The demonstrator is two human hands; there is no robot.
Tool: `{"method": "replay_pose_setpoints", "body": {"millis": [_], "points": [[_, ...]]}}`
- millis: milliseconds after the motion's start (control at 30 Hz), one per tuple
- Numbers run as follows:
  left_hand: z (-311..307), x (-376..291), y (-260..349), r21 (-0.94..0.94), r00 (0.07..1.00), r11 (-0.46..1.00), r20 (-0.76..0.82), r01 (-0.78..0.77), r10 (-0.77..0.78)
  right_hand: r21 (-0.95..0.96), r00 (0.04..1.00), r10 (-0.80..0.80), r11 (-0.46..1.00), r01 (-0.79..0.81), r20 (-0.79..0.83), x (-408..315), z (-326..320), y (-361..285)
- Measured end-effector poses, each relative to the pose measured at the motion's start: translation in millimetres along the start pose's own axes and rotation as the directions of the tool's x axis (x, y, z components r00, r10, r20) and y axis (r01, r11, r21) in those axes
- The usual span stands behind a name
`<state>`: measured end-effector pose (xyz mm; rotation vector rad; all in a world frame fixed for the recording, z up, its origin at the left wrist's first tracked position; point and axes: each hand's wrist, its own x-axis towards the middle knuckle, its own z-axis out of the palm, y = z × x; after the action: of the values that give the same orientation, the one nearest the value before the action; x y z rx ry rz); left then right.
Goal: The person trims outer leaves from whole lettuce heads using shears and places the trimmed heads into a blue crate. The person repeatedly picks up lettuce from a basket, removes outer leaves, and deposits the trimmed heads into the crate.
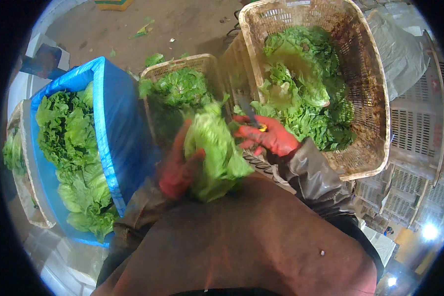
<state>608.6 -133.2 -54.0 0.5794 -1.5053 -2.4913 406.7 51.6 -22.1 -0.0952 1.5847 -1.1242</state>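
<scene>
In a red rubber glove, my left hand (179,164) grips a head of green lettuce (216,148) upright in front of my apron; both are blurred. To its right, my right hand (266,135), also gloved in red, holds a knife (251,114) with a dark blade and a bit of yellow at the handle. The blade points up and away from me. Just beyond the lettuce head stands a smaller plastic crate (207,59) with loose lettuce leaves (181,87) in it.
A large, dirty plastic crate (383,111) of lettuce (310,92) stands at the right. At the left is a blue-lined box (101,111) filled with lettuce heads (85,174). Leaf scraps (142,31) lie on the brown floor. Stacked crates (414,125) stand at the far right.
</scene>
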Motion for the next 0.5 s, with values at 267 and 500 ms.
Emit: {"method": "replay_pose_setpoints", "body": {"millis": [267,500], "points": [[-127,70,-28,0.478,0.947,0.830,-0.016,0.289,-0.321,0.312,0.971,-0.224,0.932,0.186,0.088,32,-9,43],[-43,44,-70,-0.539,0.963,0.801,0.200,0.261,-0.179,-0.612,0.791,-0.593,0.572,0.546,0.151,12,43,-53]]}}
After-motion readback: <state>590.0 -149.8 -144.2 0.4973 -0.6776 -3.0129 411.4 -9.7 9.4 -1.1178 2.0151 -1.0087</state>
